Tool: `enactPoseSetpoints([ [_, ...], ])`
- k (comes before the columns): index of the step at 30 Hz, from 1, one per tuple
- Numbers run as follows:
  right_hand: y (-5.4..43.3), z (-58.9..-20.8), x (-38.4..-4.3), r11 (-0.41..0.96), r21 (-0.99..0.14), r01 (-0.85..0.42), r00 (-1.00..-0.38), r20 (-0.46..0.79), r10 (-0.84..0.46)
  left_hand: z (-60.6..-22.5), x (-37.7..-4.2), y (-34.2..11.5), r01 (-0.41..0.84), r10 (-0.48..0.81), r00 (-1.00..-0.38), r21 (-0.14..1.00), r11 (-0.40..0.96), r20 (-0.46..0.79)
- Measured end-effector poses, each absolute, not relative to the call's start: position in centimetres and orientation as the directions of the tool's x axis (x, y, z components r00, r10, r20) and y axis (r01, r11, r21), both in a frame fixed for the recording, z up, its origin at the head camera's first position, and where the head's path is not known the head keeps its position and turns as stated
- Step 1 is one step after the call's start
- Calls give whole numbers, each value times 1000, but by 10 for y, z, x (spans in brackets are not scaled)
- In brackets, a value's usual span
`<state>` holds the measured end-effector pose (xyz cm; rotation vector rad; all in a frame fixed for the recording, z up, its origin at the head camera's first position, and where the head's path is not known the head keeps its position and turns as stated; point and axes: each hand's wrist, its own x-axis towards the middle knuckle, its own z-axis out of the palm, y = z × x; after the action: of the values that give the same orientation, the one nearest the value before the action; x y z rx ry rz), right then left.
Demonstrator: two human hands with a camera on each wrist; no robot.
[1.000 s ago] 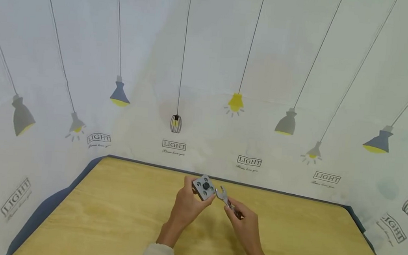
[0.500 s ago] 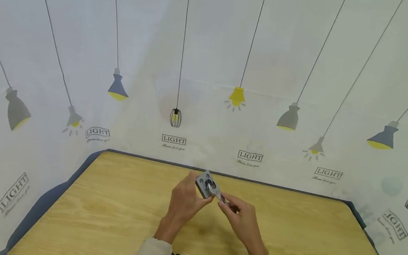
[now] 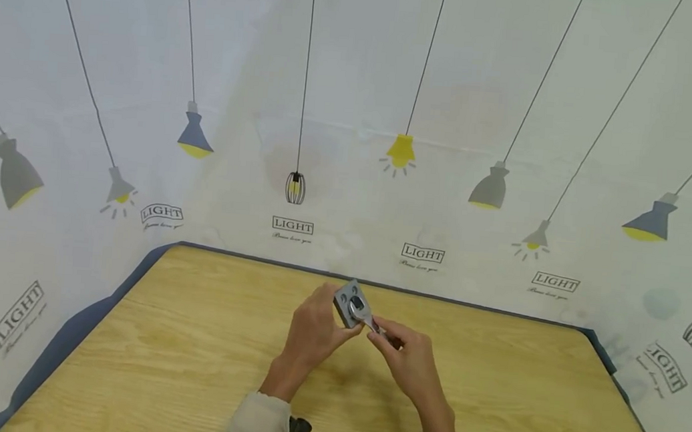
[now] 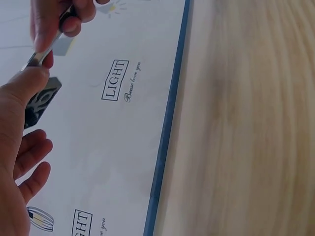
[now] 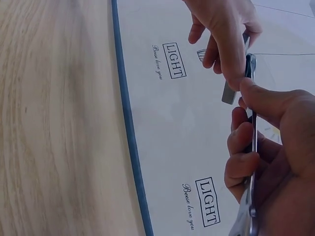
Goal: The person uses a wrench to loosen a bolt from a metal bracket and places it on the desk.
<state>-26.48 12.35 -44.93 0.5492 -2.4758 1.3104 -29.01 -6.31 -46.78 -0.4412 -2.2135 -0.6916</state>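
Note:
A small grey square block (image 3: 346, 291) with round holes is held up above the table by my left hand (image 3: 313, 326), which grips it by its edges. From its middle face stands a black bolt head (image 3: 357, 302). My right hand (image 3: 413, 362) pinches a shiny open-ended wrench (image 3: 366, 318), whose forked end sits around the bolt head. In the left wrist view the block (image 4: 45, 97) shows beyond the left thumb. The right wrist view has the wrench (image 5: 254, 132) lying along the right fingers and hides the bolt.
Below both hands spreads a wood-grain table (image 3: 193, 339) with a dark blue edge strip (image 3: 258, 259). Behind it rises a pale wall (image 3: 356, 76) printed with hanging lamps. Black straps (image 3: 299, 431) sit at the cuffs.
The wrench has moved left from beside the block onto the bolt head, and the right hand came closer to the left. The block has turned slightly in the left hand.

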Motion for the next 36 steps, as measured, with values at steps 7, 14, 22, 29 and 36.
enactPoseSetpoints([
  [7, 130, -449, -267, 534, -710, -459, -883, 428, -190, -461, -290, -70, 550, 165, -667, 329, 768, 727],
  [14, 133, -445, -265, 539, -704, -463, -884, 412, -222, -452, -285, -80, 597, 243, -721, 405, 692, 649],
  [22, 135, -445, -263, 505, -718, -479, -877, 406, -255, -448, -283, -91, 611, 329, -773, 499, 615, 542],
  [29, 125, -446, -259, 427, -781, -456, -890, 413, -193, -453, -282, -91, 548, 157, -757, 486, 681, 634],
  [36, 109, -439, -255, 437, -785, -439, -898, 401, -180, -449, -284, -86, 501, 36, -677, 425, 754, 736],
])
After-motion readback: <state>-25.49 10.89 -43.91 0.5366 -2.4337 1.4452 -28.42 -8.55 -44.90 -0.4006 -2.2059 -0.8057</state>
